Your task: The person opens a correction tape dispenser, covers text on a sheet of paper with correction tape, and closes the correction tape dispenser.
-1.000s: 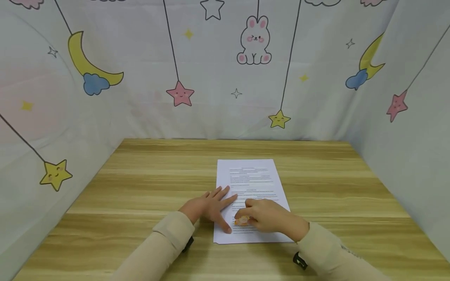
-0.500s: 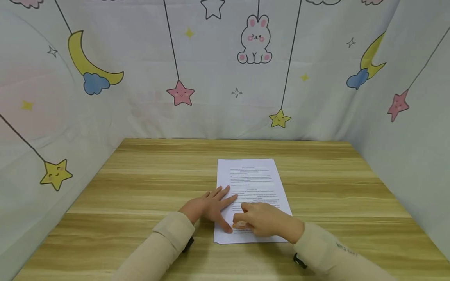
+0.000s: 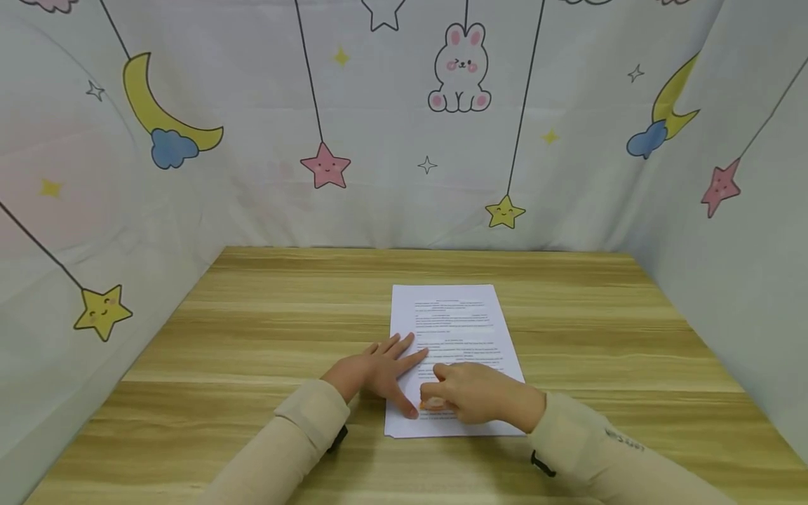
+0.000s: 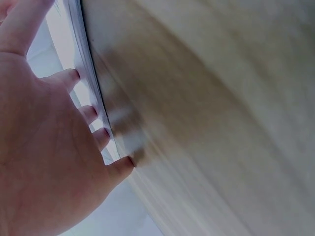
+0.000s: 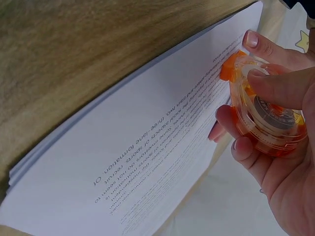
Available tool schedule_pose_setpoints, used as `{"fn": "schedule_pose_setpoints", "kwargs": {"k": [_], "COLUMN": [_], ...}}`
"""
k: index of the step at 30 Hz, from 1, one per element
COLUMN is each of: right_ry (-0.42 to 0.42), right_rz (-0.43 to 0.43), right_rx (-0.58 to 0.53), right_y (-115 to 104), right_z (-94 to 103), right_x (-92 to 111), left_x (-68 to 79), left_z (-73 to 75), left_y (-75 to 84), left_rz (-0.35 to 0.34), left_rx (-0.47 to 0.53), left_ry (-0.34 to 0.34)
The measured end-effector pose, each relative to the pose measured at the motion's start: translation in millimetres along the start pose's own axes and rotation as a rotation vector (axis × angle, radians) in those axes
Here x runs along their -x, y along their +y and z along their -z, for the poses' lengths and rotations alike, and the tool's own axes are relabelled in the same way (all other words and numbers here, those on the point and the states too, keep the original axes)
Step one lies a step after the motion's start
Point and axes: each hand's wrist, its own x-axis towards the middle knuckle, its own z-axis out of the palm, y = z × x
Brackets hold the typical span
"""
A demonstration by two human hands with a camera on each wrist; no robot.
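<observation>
A stack of printed paper sheets (image 3: 451, 293) lies on the wooden table in front of me. My left hand (image 3: 381, 375) rests on its left side, fingers spread and thumb pointing toward the near edge. In the left wrist view the fingertips of the left hand (image 4: 49, 142) reach along the side of the stack. My right hand (image 3: 480, 394) grips an orange and clear correction tape (image 5: 273, 120) between thumb and fingers. The orange tip of the correction tape is right at the printed lines low on the page. In the head view the fingers hide much of its body.
The wooden table (image 3: 278, 294) extends around the paper on every side. White cloth (image 3: 391, 210) with stars, moons and a rabbit hangs behind it and along both sides. Black straps (image 3: 543, 464) show under the sleeves at both wrists.
My right hand has shifted slightly toward me and to the left with the correction tape, then barely moved. The left hand has stayed in place on the paper.
</observation>
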Motion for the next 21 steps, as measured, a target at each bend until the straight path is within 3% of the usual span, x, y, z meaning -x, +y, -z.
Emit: {"fn": "schedule_pose_setpoints", "kwargs": {"k": [13, 21], "right_ry": [-0.045, -0.037], "right_rz": [-0.050, -0.039], "right_rx": [-0.040, -0.025], "right_y": [4, 10], "right_z": [1.5, 1.4], "right_x": [8, 16], "left_x": [-0.5, -0.2], "left_z": [-0.3, -0.8], "left_y": [-0.2, -0.1], "left_rz": [0.008, 0.005], "left_rx": [-0.014, -0.019], "left_ry": [0.000, 0.010]}}
